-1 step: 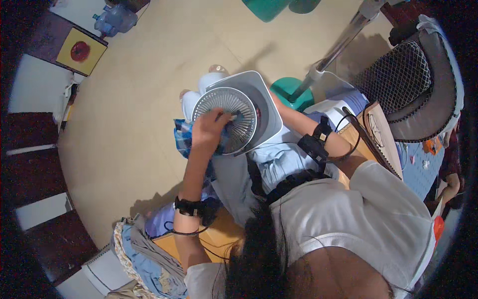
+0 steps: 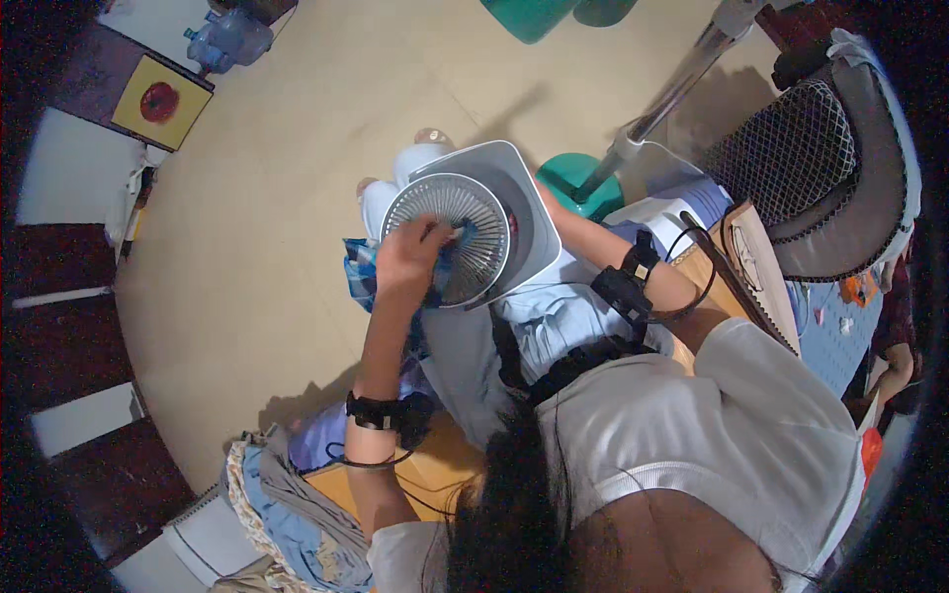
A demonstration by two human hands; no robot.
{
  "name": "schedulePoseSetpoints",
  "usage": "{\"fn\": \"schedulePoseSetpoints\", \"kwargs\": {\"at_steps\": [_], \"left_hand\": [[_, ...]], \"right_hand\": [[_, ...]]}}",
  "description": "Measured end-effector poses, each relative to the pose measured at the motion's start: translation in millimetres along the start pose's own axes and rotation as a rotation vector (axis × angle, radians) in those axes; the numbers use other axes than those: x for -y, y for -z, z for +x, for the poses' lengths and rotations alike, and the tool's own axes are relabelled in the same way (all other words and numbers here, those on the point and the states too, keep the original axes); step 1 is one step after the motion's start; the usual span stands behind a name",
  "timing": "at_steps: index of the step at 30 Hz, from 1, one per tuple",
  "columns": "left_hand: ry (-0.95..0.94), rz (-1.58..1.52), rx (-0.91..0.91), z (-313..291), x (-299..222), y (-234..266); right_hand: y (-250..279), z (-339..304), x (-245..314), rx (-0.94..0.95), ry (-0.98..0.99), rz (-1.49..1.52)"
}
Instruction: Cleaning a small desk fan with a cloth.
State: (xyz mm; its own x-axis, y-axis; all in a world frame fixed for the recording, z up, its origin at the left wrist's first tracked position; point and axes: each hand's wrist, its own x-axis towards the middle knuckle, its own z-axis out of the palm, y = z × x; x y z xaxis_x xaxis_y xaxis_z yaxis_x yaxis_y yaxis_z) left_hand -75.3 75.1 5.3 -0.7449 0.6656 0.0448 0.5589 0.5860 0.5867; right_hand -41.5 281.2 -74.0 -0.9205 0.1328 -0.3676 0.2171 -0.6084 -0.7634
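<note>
On my lap rests a round grey slatted grille [image 2: 481, 262], set against a squarish grey housing [image 2: 539, 222] with an open, hollow-looking side. My left hand [image 2: 407, 255] is over the grille's left part, fingers bent together around a bit of blue cloth at the slats. More of this blue plaid cloth [image 2: 361, 272] hangs past the grille's left edge beneath my wrist. My right forearm [image 2: 593, 242] reaches behind the far right side of the housing, which hides my right hand and its fingers. Both wrists wear black bands with cables.
A metal pole [image 2: 682, 84] rises from a green round base [image 2: 573, 178] beyond my right arm. A dark grey padded seat [image 2: 791, 148] stands at the right. Piled clothes [image 2: 287, 504] lie at lower left. Blue water jugs [image 2: 232, 40] stand at far left. A person's arm shows at the right edge.
My left hand has shifted very slightly left over the grille, and the cloth beneath it has moved a little. The grille, housing and right arm stay where they were.
</note>
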Motion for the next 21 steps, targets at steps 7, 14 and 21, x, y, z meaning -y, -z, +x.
{"fn": "schedulePoseSetpoints", "kwargs": {"at_steps": [7, 14, 21], "left_hand": [[-0.534, 0.324, -0.117, -4, -40, -34], [-0.42, 0.339, -0.222, -4, -5, -9], [-0.328, 0.385, -0.148, -17, 7, -10]], "right_hand": [[-6, -2, 6, 0.152, 0.047, -0.022], [2, 0, -1, 0.154, 0.087, -0.112], [-5, -3, 8, 0.102, -0.057, -0.041]]}}
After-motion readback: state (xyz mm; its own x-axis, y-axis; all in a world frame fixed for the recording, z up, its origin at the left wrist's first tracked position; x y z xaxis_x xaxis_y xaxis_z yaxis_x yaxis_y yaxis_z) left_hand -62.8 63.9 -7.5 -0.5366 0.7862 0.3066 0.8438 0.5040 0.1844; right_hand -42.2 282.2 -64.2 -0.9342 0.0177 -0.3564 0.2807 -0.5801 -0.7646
